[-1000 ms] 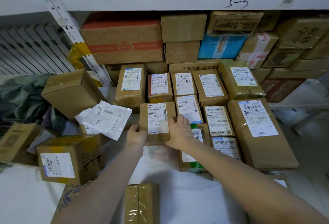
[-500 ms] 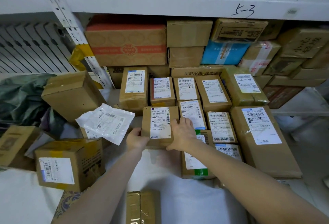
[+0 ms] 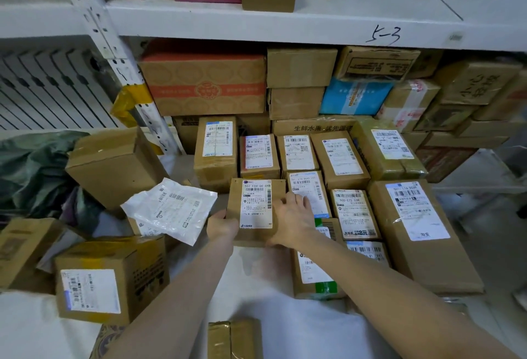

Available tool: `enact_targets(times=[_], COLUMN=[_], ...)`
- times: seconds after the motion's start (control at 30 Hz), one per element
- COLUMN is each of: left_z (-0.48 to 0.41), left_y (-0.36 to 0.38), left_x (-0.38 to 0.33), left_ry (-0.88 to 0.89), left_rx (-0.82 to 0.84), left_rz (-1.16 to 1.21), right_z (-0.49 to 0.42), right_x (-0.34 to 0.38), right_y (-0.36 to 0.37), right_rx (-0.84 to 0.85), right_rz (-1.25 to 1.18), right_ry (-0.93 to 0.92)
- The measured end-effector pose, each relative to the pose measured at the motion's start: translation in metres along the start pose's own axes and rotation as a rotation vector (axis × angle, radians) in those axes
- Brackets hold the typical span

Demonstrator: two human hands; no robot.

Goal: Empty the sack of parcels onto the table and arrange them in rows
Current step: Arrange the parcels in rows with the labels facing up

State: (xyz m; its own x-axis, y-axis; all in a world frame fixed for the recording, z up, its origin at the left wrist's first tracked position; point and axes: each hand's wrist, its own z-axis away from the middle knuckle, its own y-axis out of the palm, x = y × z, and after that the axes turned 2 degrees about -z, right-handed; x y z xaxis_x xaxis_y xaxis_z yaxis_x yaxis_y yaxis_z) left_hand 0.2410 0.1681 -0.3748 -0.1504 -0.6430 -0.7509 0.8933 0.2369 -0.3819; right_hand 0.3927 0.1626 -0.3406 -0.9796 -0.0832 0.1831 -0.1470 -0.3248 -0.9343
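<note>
Parcel (image 3: 256,204): brown box, white label up, held by both hands at the left end of the second row, just beside its right-hand neighbour. We cannot tell whether it rests on the table (image 3: 271,301).
Left hand (image 3: 221,226): grips the parcel's near left corner, fingers curled round the side.
Right hand (image 3: 293,221): clasps the near right corner, fingers lying over the top edge, thumb at the near side.
Rows (image 3: 302,153): we see labelled brown boxes laid side by side, labels up, over the table's far right part.
Large parcel (image 3: 419,230): flat at the right edge, touching the rows.
White mailer (image 3: 168,210): crumpled, left of the parcel, lying on loose boxes.
Loose boxes (image 3: 114,167): tilted and scattered towards the left edge.
Sack (image 3: 31,170): green, slumped at the far left edge.
Taped parcel (image 3: 233,338): at the near edge, between the forearms.
Shelf (image 3: 313,24): white, marked "5-3", with stacked cartons beneath it behind the rows.
</note>
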Motion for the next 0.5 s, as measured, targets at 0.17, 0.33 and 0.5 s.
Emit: enact_targets(times=[0.17,0.33,0.5], left_z=[0.001,-0.001,0.008], left_y=[0.008,0.006,0.001], left_x=[0.003,0.002,0.001], left_ry=[0.032,0.078,0.100], left_rx=[-0.050,-0.013,0.053], left_rz=[-0.010,-0.074,-0.057], right_z=[-0.004,-0.002,0.004], right_x=[-0.001,-0.002,-0.007], right_y=[-0.006,0.000,0.001], right_rx=[0.009,0.010,0.030], right_rz=[-0.032,-0.078,-0.107], right_ry=[-0.007,-0.055,-0.077])
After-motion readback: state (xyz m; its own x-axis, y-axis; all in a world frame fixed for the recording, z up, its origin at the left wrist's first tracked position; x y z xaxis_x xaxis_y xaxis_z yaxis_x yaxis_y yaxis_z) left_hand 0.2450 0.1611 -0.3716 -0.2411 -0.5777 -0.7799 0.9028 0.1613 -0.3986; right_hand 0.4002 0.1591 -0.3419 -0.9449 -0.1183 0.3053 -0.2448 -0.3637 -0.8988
